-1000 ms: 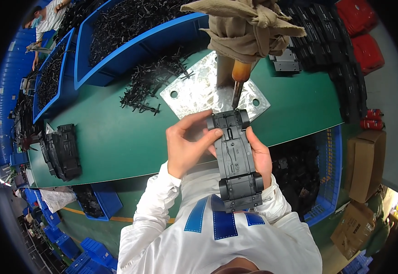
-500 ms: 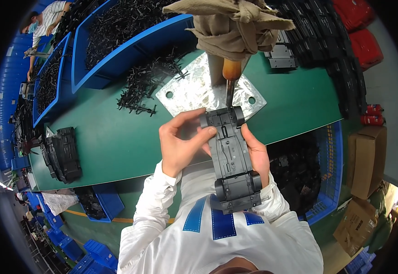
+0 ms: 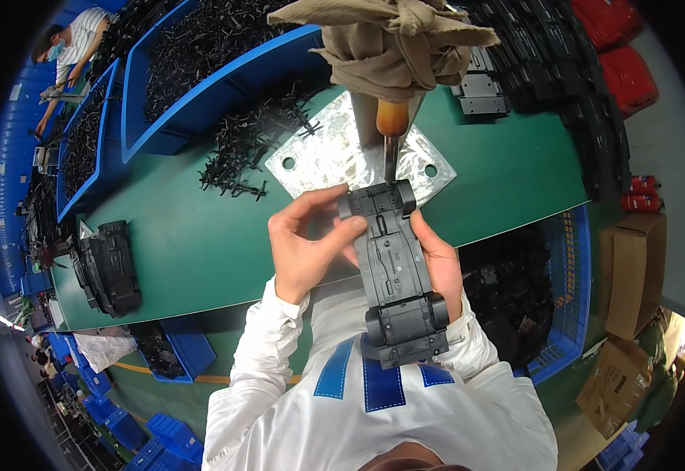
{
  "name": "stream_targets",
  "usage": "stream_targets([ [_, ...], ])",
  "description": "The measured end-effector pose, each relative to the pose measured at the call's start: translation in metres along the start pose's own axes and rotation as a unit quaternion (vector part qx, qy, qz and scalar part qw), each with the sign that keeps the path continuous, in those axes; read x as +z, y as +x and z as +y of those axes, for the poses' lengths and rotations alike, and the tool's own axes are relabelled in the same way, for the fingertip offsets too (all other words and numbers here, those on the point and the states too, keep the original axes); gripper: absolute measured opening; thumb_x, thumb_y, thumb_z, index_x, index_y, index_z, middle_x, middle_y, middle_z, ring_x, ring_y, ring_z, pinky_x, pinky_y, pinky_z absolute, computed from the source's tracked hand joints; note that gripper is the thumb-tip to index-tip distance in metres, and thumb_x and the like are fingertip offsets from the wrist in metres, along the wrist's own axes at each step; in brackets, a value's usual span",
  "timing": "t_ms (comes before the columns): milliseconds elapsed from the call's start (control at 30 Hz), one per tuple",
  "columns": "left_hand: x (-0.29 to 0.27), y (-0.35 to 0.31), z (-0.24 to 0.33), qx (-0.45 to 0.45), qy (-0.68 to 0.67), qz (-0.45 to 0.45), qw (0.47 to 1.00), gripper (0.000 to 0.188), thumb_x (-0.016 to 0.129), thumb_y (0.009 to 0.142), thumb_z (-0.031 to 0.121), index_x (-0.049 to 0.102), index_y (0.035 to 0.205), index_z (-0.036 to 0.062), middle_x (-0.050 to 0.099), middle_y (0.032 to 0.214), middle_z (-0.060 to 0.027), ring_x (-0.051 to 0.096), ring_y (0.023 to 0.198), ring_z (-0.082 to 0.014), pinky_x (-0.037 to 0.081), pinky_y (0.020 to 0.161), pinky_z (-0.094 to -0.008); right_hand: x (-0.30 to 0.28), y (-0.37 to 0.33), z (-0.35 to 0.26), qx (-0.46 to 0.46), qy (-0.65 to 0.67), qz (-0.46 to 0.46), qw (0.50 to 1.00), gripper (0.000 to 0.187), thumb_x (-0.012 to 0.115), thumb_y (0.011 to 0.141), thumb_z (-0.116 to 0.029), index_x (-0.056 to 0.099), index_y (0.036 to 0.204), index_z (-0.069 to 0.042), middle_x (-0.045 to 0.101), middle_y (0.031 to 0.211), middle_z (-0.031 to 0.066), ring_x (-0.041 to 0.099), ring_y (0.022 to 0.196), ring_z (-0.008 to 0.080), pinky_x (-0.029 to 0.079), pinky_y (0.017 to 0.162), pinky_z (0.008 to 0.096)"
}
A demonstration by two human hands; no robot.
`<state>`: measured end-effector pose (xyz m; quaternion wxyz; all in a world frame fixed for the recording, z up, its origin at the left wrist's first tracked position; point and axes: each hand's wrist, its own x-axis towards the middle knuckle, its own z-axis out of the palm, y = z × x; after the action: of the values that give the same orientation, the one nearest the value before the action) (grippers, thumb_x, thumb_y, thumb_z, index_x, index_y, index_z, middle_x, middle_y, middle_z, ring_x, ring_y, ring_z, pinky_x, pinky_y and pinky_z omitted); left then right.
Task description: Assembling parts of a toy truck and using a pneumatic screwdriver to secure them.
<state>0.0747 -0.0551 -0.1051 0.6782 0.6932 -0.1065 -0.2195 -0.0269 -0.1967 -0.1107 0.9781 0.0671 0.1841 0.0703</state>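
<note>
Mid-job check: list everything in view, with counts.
Chassis-like part: 1, black, between both hands
Orange-handled tool: 1, metal-tipped, at the part's far end
Cloth wrap: 1, beige, above the tool
Plate: 1, silvery, on table
Table: 1, green, centre
Small parts: uncountable, black, heaped left of plate
Large bins: 2, blue, upper left
Stacked parts: many, black, table left and upper right
Large red objects: 2, red, upper right
Cardboard boxes: 2, brown, right
Crate: 1, blue, below table, right
Co-worker: 1, striped top, upper left
Left hand: 1, white-sleeved, part's left side
Right hand: 1, white-sleeved, part's right side
</note>
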Motion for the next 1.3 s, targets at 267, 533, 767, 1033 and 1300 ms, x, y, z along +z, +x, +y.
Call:
stream_targets([
  [267,0.003,0.000,0.005,0.006,0.000,-0.002,1.000,0.040,0.077,0.076,-0.002,0.063,0.113,-0.0103,0.065,0.084,-0.0096,0.064,0.058,-0.0136,0.050,0.055,-0.0227,0.000,0.000,0.000,-0.003,-0.003,0.006,1.000,0.055,0.036,0.105,-0.035,0.035,0.144,0.004,0.044,0.144,0.0238,0.047,0.132,0.0334,0.034,0.115,0.0516],
  [533,0.002,-0.001,0.002,0.009,0.003,-0.001,1.000,0.039,0.075,0.077,-0.004,0.062,0.114,-0.0112,0.066,0.088,-0.0120,0.062,0.059,-0.0126,0.049,0.055,-0.0215,-0.004,0.002,-0.002,0.010,0.031,-0.016,0.999,0.055,0.035,0.105,-0.034,0.035,0.144,0.004,0.045,0.144,0.0239,0.047,0.132,0.0334,0.035,0.114,0.0518],
  [767,0.000,0.000,-0.002,0.010,0.002,0.001,1.000,0.040,0.077,0.076,-0.002,0.064,0.113,-0.0098,0.066,0.086,-0.0104,0.064,0.059,-0.0136,0.050,0.058,-0.0222,-0.001,0.001,-0.002,0.008,0.005,-0.004,1.000,0.053,0.033,0.106,-0.034,0.035,0.144,0.004,0.046,0.143,0.0233,0.049,0.131,0.0332,0.038,0.113,0.0513],
  [1033,0.002,0.000,-0.001,-0.003,-0.001,0.009,1.000,0.041,0.079,0.074,0.001,0.065,0.112,-0.0082,0.066,0.085,-0.0085,0.066,0.060,-0.0136,0.051,0.064,-0.0223,0.005,0.000,-0.001,-0.023,-0.021,0.039,0.999,0.053,0.032,0.106,-0.034,0.036,0.144,0.003,0.046,0.142,0.0228,0.050,0.130,0.0320,0.038,0.112,0.0507],
  [1300,-0.001,0.000,-0.005,0.002,0.005,0.014,1.000,0.042,0.080,0.074,0.003,0.065,0.112,-0.0085,0.067,0.086,-0.0095,0.065,0.065,-0.0127,0.050,0.068,-0.0232,-0.001,0.000,-0.001,-0.006,0.000,0.004,1.000,0.055,0.032,0.106,-0.035,0.035,0.143,0.005,0.046,0.142,0.0246,0.049,0.130,0.0327,0.039,0.112,0.0500],
])
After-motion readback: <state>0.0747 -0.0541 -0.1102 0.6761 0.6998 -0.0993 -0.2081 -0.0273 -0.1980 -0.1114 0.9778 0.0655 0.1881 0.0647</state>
